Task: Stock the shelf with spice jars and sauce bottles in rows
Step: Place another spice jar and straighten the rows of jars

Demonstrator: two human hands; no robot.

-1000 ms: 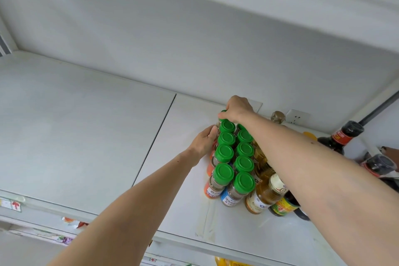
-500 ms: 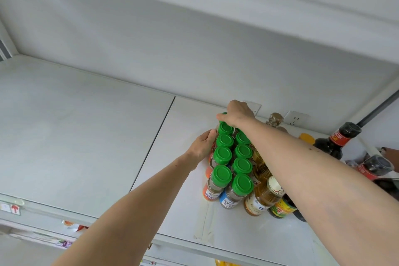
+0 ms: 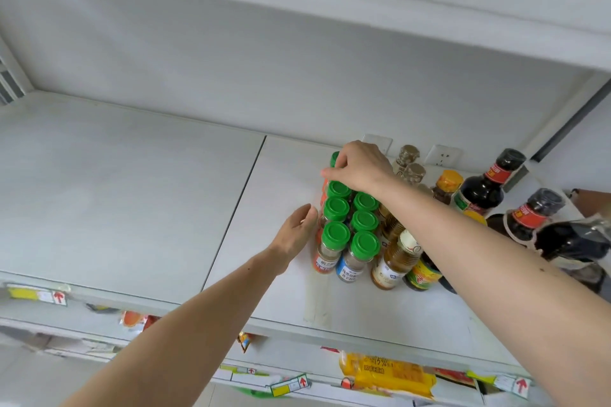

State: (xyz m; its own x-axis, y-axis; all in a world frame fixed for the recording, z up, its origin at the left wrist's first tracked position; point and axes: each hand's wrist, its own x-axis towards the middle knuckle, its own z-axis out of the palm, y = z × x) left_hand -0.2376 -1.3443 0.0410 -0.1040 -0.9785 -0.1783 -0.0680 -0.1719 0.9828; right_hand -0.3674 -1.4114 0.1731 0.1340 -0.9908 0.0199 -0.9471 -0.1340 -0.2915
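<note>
Gripping the rearmost green-capped spice jar (image 3: 334, 160) from above, the right hand (image 3: 362, 166) has its fingers (image 3: 330, 172) curled round the cap, at the back of the spice-jar block (image 3: 350, 228), which stands in two rows on the white shelf (image 3: 132, 201). The left hand (image 3: 294, 235) rests just left of the block with fingers straight and together, their tips at or very near the side of the left row; actual contact cannot be confirmed. Principal hazard, as a judgement: the jars stand cap to cap, so a sideways pull on the held jar could tip its neighbours in a chain toward the shelf's front edge. The right forearm passes low over the amber sauce bottles (image 3: 395, 261) just right of the block; dropping the elbow could knock them over. Dark soy bottles (image 3: 482, 188) farther right of the block lean or crowd together and appear unstable. Open room: the shelf left of the block is bare, allowing further rows. Behind the block the back wall is near, limiting rearward travel. In front of the block, a moderate bare strip remains before the front edge.
</note>
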